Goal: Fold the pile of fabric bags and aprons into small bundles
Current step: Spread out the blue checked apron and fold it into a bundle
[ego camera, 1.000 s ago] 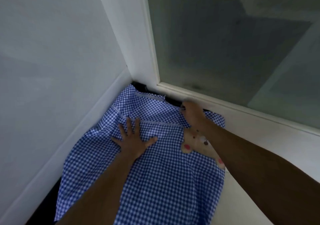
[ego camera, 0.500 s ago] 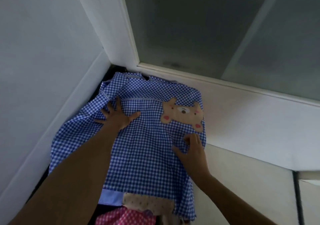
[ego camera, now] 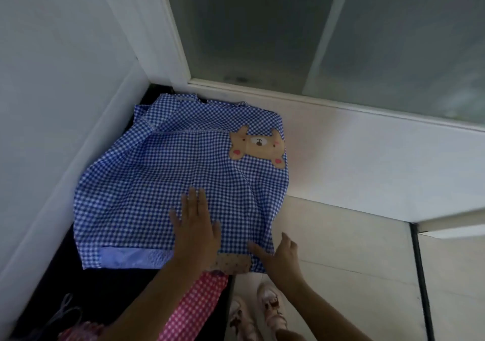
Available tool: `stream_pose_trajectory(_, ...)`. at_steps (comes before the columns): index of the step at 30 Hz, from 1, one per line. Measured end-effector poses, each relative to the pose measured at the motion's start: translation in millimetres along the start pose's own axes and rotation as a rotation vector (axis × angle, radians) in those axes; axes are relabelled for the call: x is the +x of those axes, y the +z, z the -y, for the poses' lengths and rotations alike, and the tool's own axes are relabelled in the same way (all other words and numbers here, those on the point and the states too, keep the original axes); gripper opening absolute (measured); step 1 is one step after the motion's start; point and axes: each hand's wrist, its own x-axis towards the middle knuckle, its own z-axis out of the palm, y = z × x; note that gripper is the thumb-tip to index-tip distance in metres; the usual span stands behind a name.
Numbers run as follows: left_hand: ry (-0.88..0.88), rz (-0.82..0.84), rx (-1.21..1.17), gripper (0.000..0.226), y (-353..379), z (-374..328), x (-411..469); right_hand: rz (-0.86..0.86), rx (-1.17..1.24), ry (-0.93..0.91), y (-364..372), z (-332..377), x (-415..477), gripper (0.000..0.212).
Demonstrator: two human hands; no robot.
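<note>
In the corner where the white wall (ego camera: 52, 78) meets the window (ego camera: 288, 25), we have the blue checked apron (ego camera: 157, 183) spread out flat on the dark table (ego camera: 105, 293), its far edge close up against the window frame. A tan bear patch (ego camera: 258, 146) sits near the apron's far right corner, and a plain pale blue hem band (ego camera: 131, 256) runs along its near left edge. Our left hand (ego camera: 195, 231) lies palm down on the near middle of the apron, fingers straight and close together, pressing the cloth flat. Our right hand (ego camera: 282, 255) is at the apron's near right corner, fingers loosely spread and the thumb stretched out across the edge of the cloth; it touches the apron, and we see no pinch. A strip of beige dotted fabric (ego camera: 232, 263) peeks out from under the near hem between our two hands, and a pink checked fabric (ego camera: 194, 306) lies just nearer on the table, partly under our left forearm. Beside the table, our light shoes (ego camera: 270, 306) stand on the pale floor (ego camera: 341, 262).
</note>
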Motion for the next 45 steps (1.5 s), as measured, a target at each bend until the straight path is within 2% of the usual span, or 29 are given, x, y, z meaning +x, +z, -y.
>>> stream_pose_trajectory(3, -0.067, 0.144, -0.056, 0.074, 32.4, 1.4, -28.3, -0.002, 0.043, 0.081, 16.4, -12.9, -7.3, 0.08)
stream_pose_trajectory(5, -0.131, 0.215, -0.125, 0.097, 43.0, 3.9, -33.5, 0.06, 0.249, 0.19, 30.4, -19.6, -5.6, 0.045)
stream_pose_trajectory(7, -0.174, 0.229, -0.138, 0.111, 48.6, 4.0, -36.0, 0.152, 0.462, 0.318, 42.1, -26.4, -3.2, 0.018)
stream_pose_trajectory(9, -0.18, 0.176, -0.122, 0.109, 56.3, 5.2, -36.4, 0.168, 0.501, 0.306, 47.4, -33.8, 2.0, 0.009)
stream_pose_trajectory(15, -0.164, 0.202, -0.087, 0.087, 47.8, 17.4, -34.2, 0.05, 0.631, 0.067, 16.4, -39.5, 3.7, 0.022)
stream_pose_trajectory(18, -0.158, 0.179, -0.088, 0.096, 45.8, 25.2, -34.7, 0.263, 0.72, -0.118, -25.9, -34.8, -4.1, 0.023)
stream_pose_trajectory(20, -0.148, 0.193, -0.093, 0.104, 42.8, 24.6, -36.3, 0.353, 0.532, -0.261, -51.9, -28.5, -10.8, 0.027)
stream_pose_trajectory(22, -0.135, 0.205, -0.119, 0.117, 38.3, 23.6, -37.0, 0.371, 0.323, -0.329, -68.6, -24.5, -16.0, 0.03)
stream_pose_trajectory(24, -0.122, 0.22, -0.145, 0.131, 36.2, 26.5, -36.7, 0.369, 0.236, -0.322, -76.0, -23.8, -15.4, 0.031)
stream_pose_trajectory(26, -0.094, 0.236, -0.132, 0.137, 34.4, 33.2, -37.0, 0.274, 0.237, -0.253, -75.4, -30.3, -8.2, 0.028)
stream_pose_trajectory(28, -0.061, 0.263, -0.095, 0.14, 32.9, 39.4, -38.8, 0.123, 0.375, -0.091, -67.4, -42.9, -1.4, 0.02)
stream_pose_trajectory(30, -0.045, 0.261, -0.071, 0.142, 32.9, 42.1, -40.3, -0.031, 0.492, 0.023, -53.6, -54.9, -2.0, 0.025)
stream_pose_trajectory(32, -0.041, 0.26, -0.063, 0.144, 33.2, 41.4, -40.4, -0.225, 0.332, -0.038, -37.4, -59.9, -10.6, 0.046)
stream_pose_trajectory(34, -0.052, 0.261, -0.062, 0.145, 33.9, 41.9, -39.9, -0.322, 0.09, -0.312, -19.4, -52.7, -22.2, 0.061)
stream_pose_trajectory(36, -0.06, 0.273, -0.073, 0.144, 34.0, 42.6, -38.6, -0.216, -0.215, -0.665, 2.5, -38.9, -26.3, 0.082)
stream_pose_trajectory(38, -0.068, 0.3, -0.082, 0.137, 32.9, 43.0, -36.1, -0.042, -0.561, -0.86, 28.9, -24.1, -22.4, 0.1)
stream_pose_trajectory(41, 0.018, 0.332, -0.067, 0.14, 28.9, 56.5, -33.3, 0.048, -0.804, -0.905, 56.5, -8.7, -13.2, 0.101)
stream_pose_trajectory(43, 0.158, 0.345, -0.048, 0.144, 25.0, 82.1, -34.6, 0.102, -0.881, -0.845, 61.3, -1.7, -6.0, 0.1)
stream_pose_trajectory(45, 0.271, 0.35, -0.082, 0.134, 21.1, 113.3, -38.6, 0.153, -0.959, -0.765, 58.9, 4.7, -1.8, 0.101)
